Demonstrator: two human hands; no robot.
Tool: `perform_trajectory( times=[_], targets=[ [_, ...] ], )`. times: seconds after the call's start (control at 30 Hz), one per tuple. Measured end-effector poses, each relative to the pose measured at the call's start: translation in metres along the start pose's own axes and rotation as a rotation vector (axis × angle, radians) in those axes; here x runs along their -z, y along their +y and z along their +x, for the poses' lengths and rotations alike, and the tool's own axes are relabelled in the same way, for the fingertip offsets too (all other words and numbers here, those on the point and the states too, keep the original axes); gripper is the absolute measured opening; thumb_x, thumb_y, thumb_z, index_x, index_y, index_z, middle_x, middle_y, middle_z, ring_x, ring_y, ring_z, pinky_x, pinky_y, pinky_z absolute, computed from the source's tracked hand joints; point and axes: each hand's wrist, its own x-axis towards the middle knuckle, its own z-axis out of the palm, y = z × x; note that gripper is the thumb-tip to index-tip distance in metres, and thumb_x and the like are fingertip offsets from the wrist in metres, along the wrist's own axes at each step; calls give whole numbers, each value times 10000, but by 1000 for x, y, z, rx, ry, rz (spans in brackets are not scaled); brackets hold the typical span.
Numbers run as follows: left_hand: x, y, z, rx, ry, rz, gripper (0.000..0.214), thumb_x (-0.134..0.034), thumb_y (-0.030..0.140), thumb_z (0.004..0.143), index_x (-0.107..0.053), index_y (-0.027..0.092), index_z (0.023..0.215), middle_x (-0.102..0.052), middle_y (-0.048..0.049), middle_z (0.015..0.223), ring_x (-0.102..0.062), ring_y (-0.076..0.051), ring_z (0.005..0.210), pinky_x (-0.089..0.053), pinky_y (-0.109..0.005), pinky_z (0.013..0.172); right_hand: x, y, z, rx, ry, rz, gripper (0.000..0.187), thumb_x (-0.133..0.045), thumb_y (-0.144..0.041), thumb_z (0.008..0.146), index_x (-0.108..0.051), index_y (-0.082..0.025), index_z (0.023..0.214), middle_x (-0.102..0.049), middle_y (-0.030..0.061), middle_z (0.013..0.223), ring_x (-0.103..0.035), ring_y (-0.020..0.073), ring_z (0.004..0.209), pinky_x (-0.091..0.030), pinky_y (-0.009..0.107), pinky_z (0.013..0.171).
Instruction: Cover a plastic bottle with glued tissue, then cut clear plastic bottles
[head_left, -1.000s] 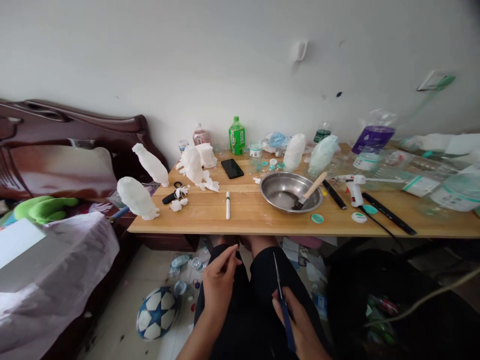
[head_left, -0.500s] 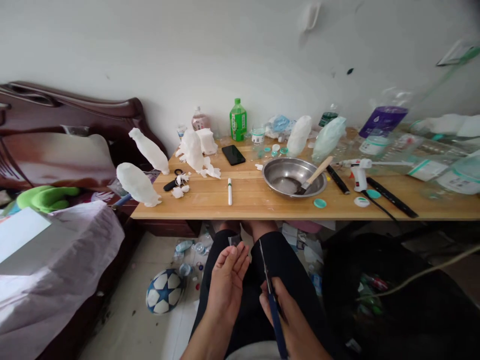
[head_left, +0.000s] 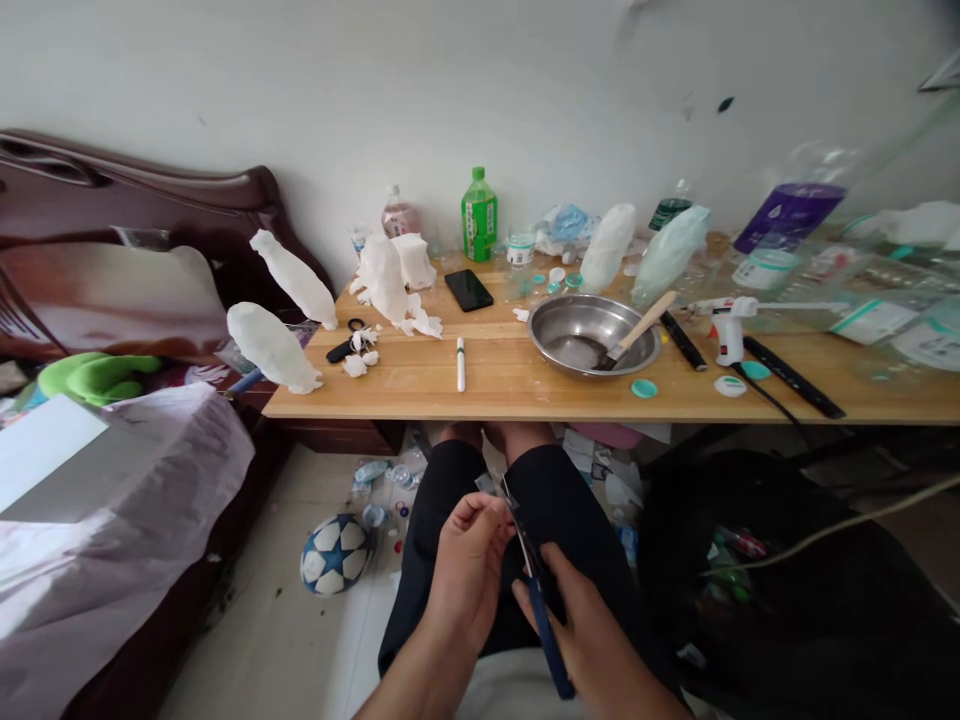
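My left hand [head_left: 471,560] is closed, pinching a small piece of clear plastic [head_left: 486,485] above my lap. In my right hand [head_left: 571,615] is a pair of scissors [head_left: 546,625] with dark blue handles. Its blades point up and away from me and meet the plastic piece beside my left fingertips. Whether the blades are closed on the plastic I cannot tell. Past my knees, the wooden table [head_left: 405,400] bears a white marker [head_left: 460,364] and a steel bowl [head_left: 544,345] with a wooden-handled brush [head_left: 637,330] resting in it.
White paper-covered shapes [head_left: 274,345] stand at the table's left end. A phone [head_left: 469,290] and a green bottle [head_left: 479,220] are farther back. On the right lie a glue gun [head_left: 727,325] and clear plastic bottles [head_left: 862,320]. A ball [head_left: 334,555] and scraps are on the floor.
My left hand has turned inward and moved right, its fingers closing on the plastic piece. The scissors have shifted left to meet it. The view has tipped slightly downward.
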Motion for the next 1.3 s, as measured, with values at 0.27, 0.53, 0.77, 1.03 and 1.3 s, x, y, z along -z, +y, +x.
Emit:
perform_trajectory(
  times=[0.27,0.53,0.77,1.03,1.3],
  targets=[
    [-2,-6,-1,-28,36,-1,226,-878,194,609,-666,135,662,-682,2,649,-616,-75,612,-511,-174,635,-1,7,1,-42,24,-32,201,-559,-407,850,-551,-209,881,-647,22,790,-604,187,724,-448,265,642],
    [0,-6,0,5,43,8,217,-864,247,645,-716,116,736,-708,-23,708,-630,-80,644,-515,-173,657,-3,13,-2,-38,21,-68,221,-531,-416,865,-521,-208,940,-663,63,918,-624,207,816,-475,297,749],
    [-2,-16,-4,20,37,32,242,-870,222,602,-651,147,674,-643,13,608,-563,-73,550,-465,-174,565,-1,13,-1,-29,63,-64,199,-545,-399,856,-542,-209,915,-678,58,879,-632,210,787,-473,285,697],
    [1,-17,2,-46,18,100,209,-846,238,647,-696,141,755,-661,4,685,-568,-69,590,-463,-175,598,2,12,0,-64,91,-120,195,-536,-399,843,-573,-215,895,-687,46,834,-632,204,735,-462,282,657],
    [4,-21,1,-50,27,122,217,-841,254,650,-663,146,710,-640,6,646,-551,-79,577,-446,-189,593,2,11,-2,-56,100,-127,197,-548,-410,831,-584,-221,874,-682,41,792,-626,205,709,-462,286,640]
  ],
)
